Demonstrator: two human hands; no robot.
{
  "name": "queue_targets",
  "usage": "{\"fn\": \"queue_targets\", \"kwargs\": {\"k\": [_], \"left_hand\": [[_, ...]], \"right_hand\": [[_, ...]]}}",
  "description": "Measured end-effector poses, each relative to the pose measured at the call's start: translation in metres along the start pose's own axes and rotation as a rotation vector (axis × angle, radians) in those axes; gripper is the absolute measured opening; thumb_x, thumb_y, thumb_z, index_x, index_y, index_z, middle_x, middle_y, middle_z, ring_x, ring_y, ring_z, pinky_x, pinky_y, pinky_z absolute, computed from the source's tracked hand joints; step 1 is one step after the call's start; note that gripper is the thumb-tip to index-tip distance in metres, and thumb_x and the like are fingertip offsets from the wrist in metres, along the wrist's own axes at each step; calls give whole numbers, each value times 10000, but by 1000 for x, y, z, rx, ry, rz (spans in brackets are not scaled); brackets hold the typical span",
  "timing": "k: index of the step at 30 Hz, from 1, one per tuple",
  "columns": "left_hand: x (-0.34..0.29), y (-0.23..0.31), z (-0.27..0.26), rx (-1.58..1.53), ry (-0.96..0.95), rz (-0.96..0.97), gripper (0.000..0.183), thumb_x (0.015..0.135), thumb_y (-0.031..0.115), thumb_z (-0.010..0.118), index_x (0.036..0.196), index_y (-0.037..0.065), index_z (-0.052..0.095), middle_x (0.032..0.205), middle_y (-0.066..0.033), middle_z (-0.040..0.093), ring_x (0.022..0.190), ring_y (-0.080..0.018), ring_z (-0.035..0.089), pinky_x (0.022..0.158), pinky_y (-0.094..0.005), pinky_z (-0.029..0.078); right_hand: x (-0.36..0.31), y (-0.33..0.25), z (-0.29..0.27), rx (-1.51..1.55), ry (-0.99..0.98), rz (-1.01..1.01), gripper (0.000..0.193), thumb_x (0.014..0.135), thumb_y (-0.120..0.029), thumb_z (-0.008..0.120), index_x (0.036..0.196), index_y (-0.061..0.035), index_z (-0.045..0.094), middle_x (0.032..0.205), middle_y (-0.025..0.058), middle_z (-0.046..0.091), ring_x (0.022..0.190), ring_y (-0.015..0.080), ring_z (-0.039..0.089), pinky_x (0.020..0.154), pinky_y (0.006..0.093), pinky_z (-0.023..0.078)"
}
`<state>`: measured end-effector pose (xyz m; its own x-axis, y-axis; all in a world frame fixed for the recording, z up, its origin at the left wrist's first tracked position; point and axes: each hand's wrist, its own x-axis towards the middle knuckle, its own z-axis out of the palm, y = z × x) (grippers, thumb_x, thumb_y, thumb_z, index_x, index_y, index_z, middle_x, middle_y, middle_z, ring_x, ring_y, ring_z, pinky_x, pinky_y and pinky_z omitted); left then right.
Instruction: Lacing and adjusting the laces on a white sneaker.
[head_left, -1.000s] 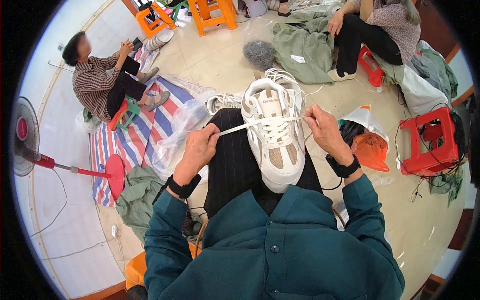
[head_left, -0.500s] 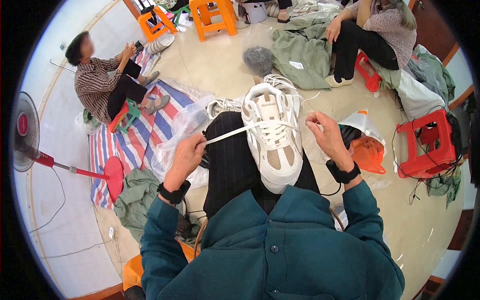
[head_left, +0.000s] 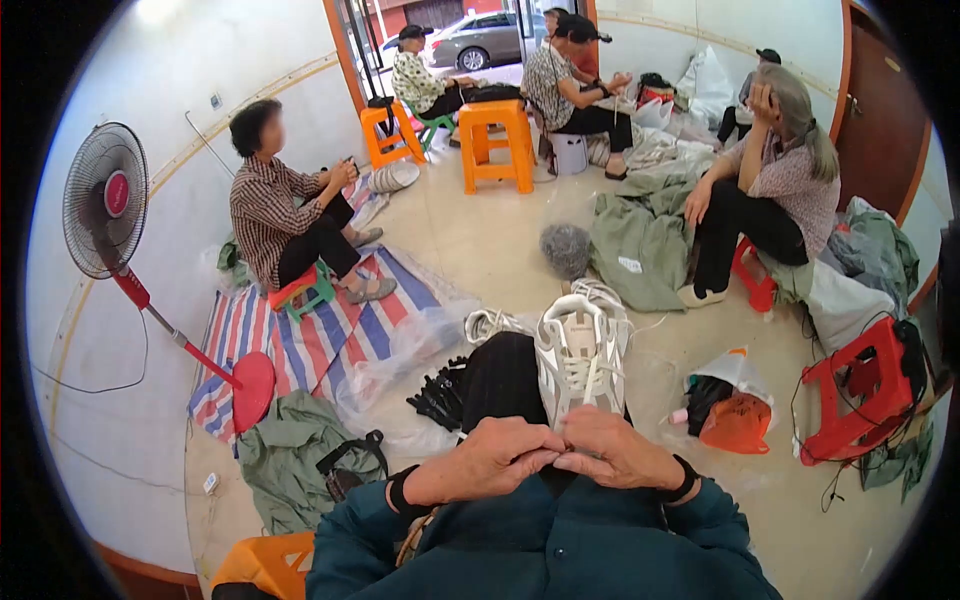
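A white and beige sneaker [head_left: 552, 355] rests on my lap, its toe toward me and largely hidden behind my hands. From its laced front a white shoelace [head_left: 590, 388] runs up to where my hands meet. My left hand [head_left: 497, 460] is closed, its thumb and fingertips pinched together. Against it, my right hand [head_left: 622, 456] is closed too, fingertips touching the left ones. The lace goes in at their meeting point; its end is hidden. Just beyond the sneaker are another white shoe [head_left: 606, 292] and a third one [head_left: 488, 326] to the left.
Black straps [head_left: 438, 395] lie left of my leg, near a striped sheet [head_left: 310, 350] and a standing fan [head_left: 105, 200]. To the right are a bag with orange contents [head_left: 738, 425] and a red stool [head_left: 850, 390] with cables. Several people sit farther off, around orange stools [head_left: 497, 115].
My hands have come together over the shoe's toe, near my body; before, they were apart, the left pulling a lace out sideways. The view has tilted up, showing more of the room.
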<state>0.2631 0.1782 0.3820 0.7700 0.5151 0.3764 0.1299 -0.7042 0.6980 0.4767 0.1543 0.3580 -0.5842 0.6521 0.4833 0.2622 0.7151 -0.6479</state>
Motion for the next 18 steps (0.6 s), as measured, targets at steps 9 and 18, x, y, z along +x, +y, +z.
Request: {"fn": "queue_targets", "kwargs": {"k": [9, 18], "left_hand": [[-30, -22, -4, -201, -5, -363, 132, 875, 71, 586, 985, 11, 627, 656, -41, 591, 601, -94, 559, 562, -237, 444], [-56, -65, 6, -291, 64, -559, 116, 892, 61, 563, 956, -13, 625, 667, 4, 555, 593, -66, 505, 548, -225, 435]], "right_hand": [[-67, 13, -37, 347, 481, 559, 140, 872, -107, 586, 799, 6, 623, 769, 50, 627, 742, 135, 577, 724, 274, 455], [-109, 70, -31, 282, 866, 617, 221, 910, -167, 534, 825, 10, 633, 771, 11, 607, 732, 83, 529, 718, 227, 424]]}}
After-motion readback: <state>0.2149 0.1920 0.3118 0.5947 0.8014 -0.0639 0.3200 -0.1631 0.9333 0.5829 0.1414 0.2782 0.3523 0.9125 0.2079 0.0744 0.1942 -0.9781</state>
